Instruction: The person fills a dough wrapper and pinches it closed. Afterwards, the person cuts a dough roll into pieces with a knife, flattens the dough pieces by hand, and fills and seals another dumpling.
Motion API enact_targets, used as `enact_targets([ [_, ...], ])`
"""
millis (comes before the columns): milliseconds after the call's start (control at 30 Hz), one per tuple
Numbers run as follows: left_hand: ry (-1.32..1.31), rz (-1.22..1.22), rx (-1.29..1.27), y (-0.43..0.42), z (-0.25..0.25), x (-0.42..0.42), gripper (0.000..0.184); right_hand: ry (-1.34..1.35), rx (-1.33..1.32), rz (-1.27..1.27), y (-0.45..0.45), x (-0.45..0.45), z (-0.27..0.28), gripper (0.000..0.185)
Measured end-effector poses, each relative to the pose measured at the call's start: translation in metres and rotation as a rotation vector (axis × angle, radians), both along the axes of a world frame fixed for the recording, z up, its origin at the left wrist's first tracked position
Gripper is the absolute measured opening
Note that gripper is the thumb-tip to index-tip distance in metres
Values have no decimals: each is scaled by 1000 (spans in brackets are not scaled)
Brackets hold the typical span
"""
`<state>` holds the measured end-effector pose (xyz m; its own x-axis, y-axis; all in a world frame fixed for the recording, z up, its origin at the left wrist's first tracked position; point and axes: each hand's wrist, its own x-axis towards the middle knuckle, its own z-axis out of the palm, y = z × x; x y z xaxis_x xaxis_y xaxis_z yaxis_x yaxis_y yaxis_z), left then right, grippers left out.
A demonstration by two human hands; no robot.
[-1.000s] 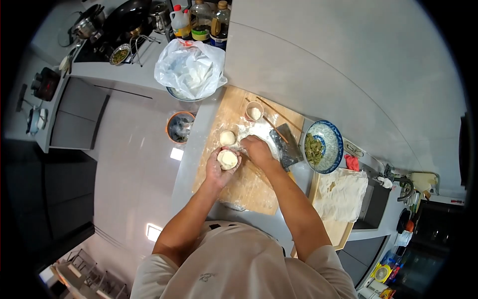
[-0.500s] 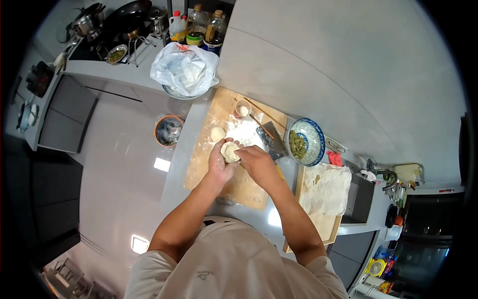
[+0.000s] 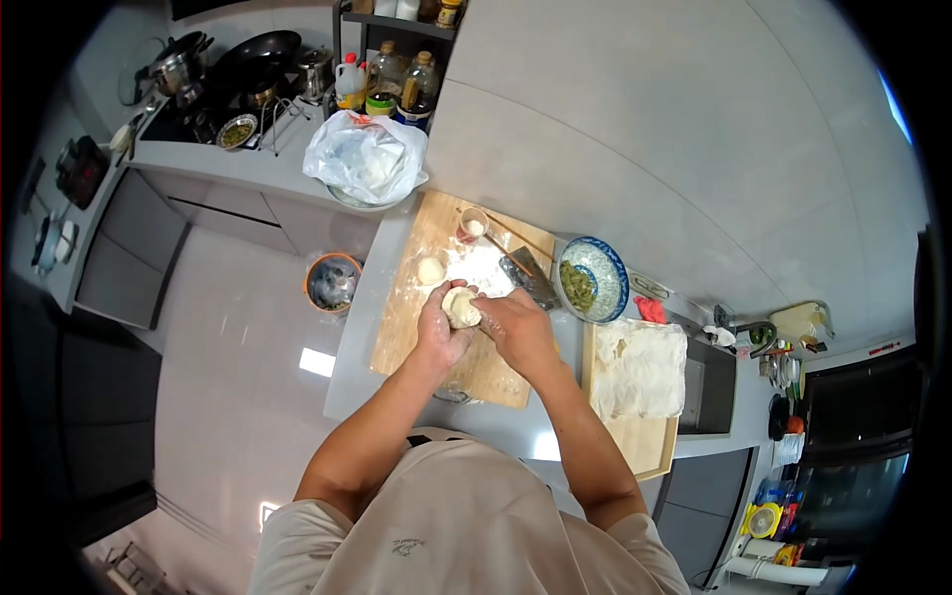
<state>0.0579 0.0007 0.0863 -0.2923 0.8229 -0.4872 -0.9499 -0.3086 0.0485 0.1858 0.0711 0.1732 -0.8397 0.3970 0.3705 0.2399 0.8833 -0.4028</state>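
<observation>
Head view: I observe the left hand [image 3: 440, 329] holding the dough piece [image 3: 461, 308] above the wooden board [image 3: 405, 327], fingers curled around it. Right hand [image 3: 520, 332] contacts its edge; I cannot tell whether those fingers pinch.

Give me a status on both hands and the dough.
Left hand cradling dough piece; right hand at its edge. Dough ball on board. No obstruction seen.

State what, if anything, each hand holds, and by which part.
The left hand holds a round dough piece by its outer edge. The right hand is at its right rim, its grip unclear.
</observation>
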Motion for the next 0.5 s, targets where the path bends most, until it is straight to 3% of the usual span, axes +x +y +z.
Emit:
enact_targets([
  [100,26,-7,-9,-2,4,3,25,0,-50,-23,-6,3,4,34],
  [267,28,-39,59,-4,9,8,25,6,-56,-271,-17,1,5,43],
  [500,27,-60,50,-7,6,14,24,-17,-151,-265,-19,10,3,43],
])
